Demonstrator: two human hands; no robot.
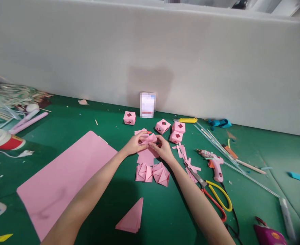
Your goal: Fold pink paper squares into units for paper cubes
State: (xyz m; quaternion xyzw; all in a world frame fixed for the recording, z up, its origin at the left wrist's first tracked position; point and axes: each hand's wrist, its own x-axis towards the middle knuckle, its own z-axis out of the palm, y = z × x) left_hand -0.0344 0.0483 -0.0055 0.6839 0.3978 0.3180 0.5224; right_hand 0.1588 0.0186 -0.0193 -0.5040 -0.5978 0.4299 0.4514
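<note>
Between both hands is a small folded piece of pink paper, pinched from either side. My left hand grips its left edge, fingers curled over it, and my right hand pinches its right edge between thumb and fingers. Beneath the hands lies flat pink paper. Closer to me are two folded pink paper squares, side by side, showing triangular creases. Beyond the hands stand several pink paper cubes with diamond-shaped holes. A stack of folded pink triangles lies nearest me.
A large pink sheet covers the left of the green table. At right lie scissors, paper strips, a pink glue gun and a yellow cutter. A paper cup is at far left; a phone leans against the wall.
</note>
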